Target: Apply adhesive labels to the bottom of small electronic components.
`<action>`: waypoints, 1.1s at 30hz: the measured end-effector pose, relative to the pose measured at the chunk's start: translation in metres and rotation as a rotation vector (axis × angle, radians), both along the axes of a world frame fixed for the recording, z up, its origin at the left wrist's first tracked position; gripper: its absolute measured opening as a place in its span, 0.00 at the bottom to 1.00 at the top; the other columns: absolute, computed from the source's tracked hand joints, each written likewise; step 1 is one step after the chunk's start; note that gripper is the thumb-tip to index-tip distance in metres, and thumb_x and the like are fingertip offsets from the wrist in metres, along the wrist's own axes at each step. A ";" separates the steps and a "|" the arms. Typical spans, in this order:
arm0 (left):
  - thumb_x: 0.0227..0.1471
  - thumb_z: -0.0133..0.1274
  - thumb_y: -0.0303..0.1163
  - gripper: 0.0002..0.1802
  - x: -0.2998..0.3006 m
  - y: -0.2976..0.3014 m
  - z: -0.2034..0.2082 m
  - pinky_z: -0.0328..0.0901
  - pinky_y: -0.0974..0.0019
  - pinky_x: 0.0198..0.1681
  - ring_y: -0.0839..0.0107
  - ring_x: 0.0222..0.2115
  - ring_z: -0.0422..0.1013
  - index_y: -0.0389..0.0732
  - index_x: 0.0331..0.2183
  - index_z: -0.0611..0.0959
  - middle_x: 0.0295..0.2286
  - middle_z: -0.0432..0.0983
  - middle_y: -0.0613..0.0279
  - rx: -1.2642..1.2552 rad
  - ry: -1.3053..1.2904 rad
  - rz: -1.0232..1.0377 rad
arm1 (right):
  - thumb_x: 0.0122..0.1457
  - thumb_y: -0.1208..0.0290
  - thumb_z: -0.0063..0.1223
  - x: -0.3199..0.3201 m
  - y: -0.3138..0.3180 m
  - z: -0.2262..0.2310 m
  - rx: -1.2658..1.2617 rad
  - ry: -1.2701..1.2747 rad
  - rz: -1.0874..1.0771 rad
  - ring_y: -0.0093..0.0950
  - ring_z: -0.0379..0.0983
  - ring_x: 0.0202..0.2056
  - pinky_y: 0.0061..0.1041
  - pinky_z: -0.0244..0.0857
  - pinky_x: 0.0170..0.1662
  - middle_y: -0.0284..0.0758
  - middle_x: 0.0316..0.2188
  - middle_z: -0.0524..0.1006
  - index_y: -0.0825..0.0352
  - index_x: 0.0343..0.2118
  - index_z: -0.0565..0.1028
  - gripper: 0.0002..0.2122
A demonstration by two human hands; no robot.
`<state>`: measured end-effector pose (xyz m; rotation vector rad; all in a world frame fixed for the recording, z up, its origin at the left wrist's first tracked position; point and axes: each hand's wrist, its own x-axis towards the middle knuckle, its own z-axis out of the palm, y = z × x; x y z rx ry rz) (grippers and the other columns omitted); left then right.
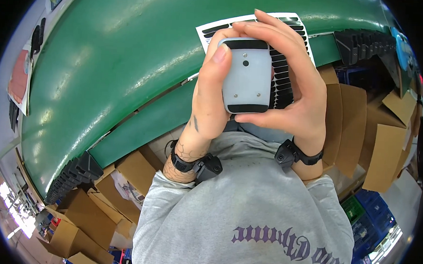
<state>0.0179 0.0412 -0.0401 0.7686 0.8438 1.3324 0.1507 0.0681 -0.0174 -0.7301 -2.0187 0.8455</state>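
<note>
A pale grey computer mouse (249,79) is held up with its underside showing, over the near edge of the green work surface. A black pad strip crosses each end of that underside, with small screws and a dark round hole between them. My left hand (211,89) grips its left side, the thumb lying on the upper left corner. Curled round from the right, my right hand (305,89) has its thumb at the lower edge and fingers about the upper end. Beyond and partly behind my hands is a white sheet (217,30) bearing rows of black strips.
The green work surface (125,48) curves across the far side. Rows of black plastic pieces stand at its left (77,175) and right (366,46). Open cardboard boxes (94,216) flank me on both sides. Blue crates (373,210) sit at lower right.
</note>
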 end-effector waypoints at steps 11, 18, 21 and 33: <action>0.34 0.52 0.37 0.47 -0.008 -0.005 -0.005 0.62 0.61 0.49 0.62 0.47 0.63 0.39 0.58 0.55 0.48 0.62 0.52 -0.002 -0.098 -0.209 | 0.32 0.75 0.66 0.016 0.010 0.005 0.096 -0.074 -0.059 0.39 0.62 0.57 0.36 0.55 0.56 0.39 0.46 0.74 0.72 0.48 0.71 0.33; 0.34 0.54 0.35 0.48 -0.008 -0.006 -0.005 0.62 0.61 0.49 0.63 0.48 0.63 0.39 0.58 0.54 0.48 0.62 0.53 0.005 -0.090 -0.206 | 0.31 0.74 0.64 0.016 0.011 0.006 0.116 -0.093 -0.076 0.38 0.63 0.56 0.36 0.55 0.56 0.39 0.46 0.74 0.71 0.47 0.71 0.32; 0.36 0.54 0.34 0.48 -0.008 -0.007 -0.004 0.62 0.61 0.49 0.64 0.48 0.63 0.39 0.58 0.53 0.48 0.62 0.53 0.007 -0.075 -0.210 | 0.31 0.74 0.64 0.015 0.010 0.007 0.115 -0.092 -0.081 0.38 0.63 0.55 0.36 0.56 0.56 0.39 0.46 0.74 0.71 0.47 0.72 0.32; 0.39 0.58 0.31 0.51 -0.010 -0.009 -0.008 0.61 0.63 0.50 0.66 0.49 0.62 0.37 0.59 0.48 0.49 0.60 0.54 0.073 -0.069 -0.260 | 0.32 0.70 0.68 0.016 0.010 0.005 0.100 -0.088 -0.089 0.37 0.64 0.55 0.35 0.56 0.56 0.39 0.45 0.74 0.72 0.47 0.72 0.33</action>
